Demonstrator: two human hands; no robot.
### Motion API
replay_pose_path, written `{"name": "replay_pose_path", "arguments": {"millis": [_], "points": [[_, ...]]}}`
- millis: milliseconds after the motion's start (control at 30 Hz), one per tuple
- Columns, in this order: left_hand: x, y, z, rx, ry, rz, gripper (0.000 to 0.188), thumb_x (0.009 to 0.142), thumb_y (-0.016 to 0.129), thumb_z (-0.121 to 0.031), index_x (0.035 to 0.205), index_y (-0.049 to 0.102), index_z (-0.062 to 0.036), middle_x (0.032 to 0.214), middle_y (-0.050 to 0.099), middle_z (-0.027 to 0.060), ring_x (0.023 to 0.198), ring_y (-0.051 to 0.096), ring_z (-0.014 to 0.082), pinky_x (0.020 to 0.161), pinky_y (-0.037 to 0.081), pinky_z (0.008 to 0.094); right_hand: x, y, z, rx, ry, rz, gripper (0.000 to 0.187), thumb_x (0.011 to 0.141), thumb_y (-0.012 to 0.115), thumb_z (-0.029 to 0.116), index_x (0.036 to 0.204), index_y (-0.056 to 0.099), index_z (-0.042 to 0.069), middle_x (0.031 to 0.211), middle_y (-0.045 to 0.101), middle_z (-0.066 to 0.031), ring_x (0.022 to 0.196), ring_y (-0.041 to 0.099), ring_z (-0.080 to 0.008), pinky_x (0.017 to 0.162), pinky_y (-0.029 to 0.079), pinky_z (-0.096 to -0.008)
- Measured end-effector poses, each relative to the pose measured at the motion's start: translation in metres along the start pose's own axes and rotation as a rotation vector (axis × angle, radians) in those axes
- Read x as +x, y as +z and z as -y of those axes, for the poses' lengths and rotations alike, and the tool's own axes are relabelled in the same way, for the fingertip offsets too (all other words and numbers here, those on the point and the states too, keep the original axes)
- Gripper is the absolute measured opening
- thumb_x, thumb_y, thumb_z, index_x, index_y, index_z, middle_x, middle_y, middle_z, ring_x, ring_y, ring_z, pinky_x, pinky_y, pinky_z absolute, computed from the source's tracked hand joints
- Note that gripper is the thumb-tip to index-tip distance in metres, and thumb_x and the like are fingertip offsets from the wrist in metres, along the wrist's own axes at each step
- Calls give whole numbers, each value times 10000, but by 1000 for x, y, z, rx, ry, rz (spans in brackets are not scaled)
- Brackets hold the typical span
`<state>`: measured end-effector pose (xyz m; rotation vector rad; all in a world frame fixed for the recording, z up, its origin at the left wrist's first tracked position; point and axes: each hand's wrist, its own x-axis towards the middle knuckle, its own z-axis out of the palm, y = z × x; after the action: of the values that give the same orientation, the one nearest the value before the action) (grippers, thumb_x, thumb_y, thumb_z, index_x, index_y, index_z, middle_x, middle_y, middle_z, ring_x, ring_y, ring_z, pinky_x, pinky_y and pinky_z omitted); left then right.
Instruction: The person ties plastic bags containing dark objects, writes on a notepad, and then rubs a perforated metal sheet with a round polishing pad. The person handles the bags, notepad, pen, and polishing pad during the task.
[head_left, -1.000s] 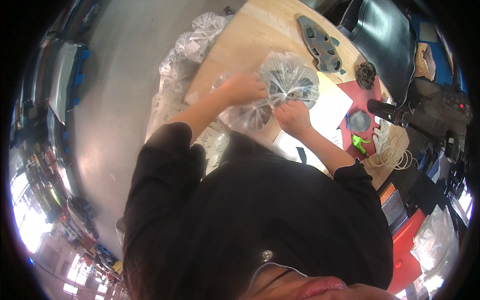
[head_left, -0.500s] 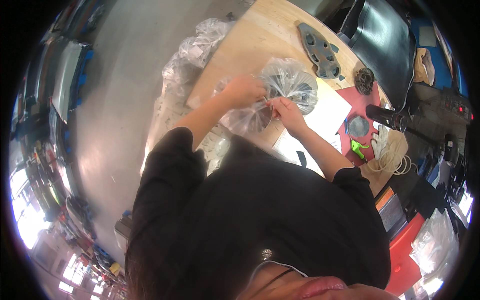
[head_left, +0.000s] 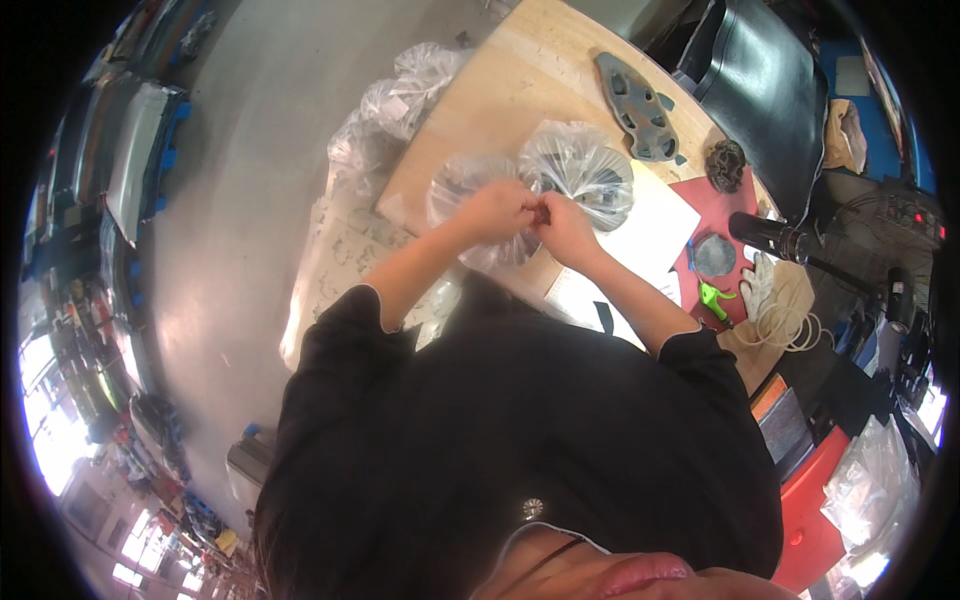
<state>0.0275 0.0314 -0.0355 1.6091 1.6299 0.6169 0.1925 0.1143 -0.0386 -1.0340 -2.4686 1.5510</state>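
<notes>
My left hand (head_left: 497,211) and my right hand (head_left: 567,230) meet fingertip to fingertip over the wooden table. Both are closed in a pinch on the gathered neck of a clear plastic bag (head_left: 452,186). That bag lies beneath and around my left hand, with something dark and rounded inside. Beside it, on the right, rests a second bulging clear plastic bag (head_left: 585,160); its folds run together toward my fingers, and dark contents show through. My fingers cover the exact spot they grip, so any tie there is hidden.
White paper (head_left: 655,215) lies right of the bags. Farther right are a grey slotted part (head_left: 640,110), a dark lumpy piece (head_left: 726,165), a red mat (head_left: 705,195), a green clamp-like tool (head_left: 716,298) and coiled cord (head_left: 790,325). More filled bags (head_left: 400,95) stand past the table's left edge.
My hands have drawn together, and the fingertips now touch. My right hand has turned inward, and the left-hand bag shows more plainly above my left hand.
</notes>
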Motion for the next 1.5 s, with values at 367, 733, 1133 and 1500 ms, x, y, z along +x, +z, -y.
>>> {"name": "replay_pose_path", "arguments": {"millis": [367, 733, 1133, 1500], "points": [[-5, 18, 0, -232, -75, -295, 247, 890, 555, -147, 1098, 659, -66, 1013, 660, 156, 977, 611, 334, 853, 483, 397, 2, -4, 2, 134, 101, -32, 195, 732, 742, 168, 833, 683, 12, 749, 680, -146, 684, 650, -265, 642, 495, -360], [0, 16, 8, -163, -25, -115, 171, 840, 548, -130, 939, 665, -55, 899, 653, 150, 863, 609, 354, 749, 472, 444, 3, -7, 2, 169, 126, -30, 111, 773, 697, 25, 835, 612, -6, 699, 668, -79, 604, 625, -113, 574, 479, -258], [-1, 19, -16, 276, -6, -237, 86, 781, 630, -122, 843, 602, -69, 854, 593, 106, 795, 626, 316, 670, 512, 417, 8, -24, 5, 318, 130, 116, 147, 822, 701, 68, 818, 571, 1, 747, 697, -107, 668, 666, -147, 604, 507, -285], [-20, 16, -37, 442, 1, -332, 81, 803, 598, -136, 837, 567, -69, 814, 568, 103, 702, 632, 298, 572, 502, 406, 21, -48, 12, 447, 306, 440, 180, 954, 627, 182, 912, 512, 50, 828, 650, -59, 751, 643, -126, 651, 507, -257]]}}
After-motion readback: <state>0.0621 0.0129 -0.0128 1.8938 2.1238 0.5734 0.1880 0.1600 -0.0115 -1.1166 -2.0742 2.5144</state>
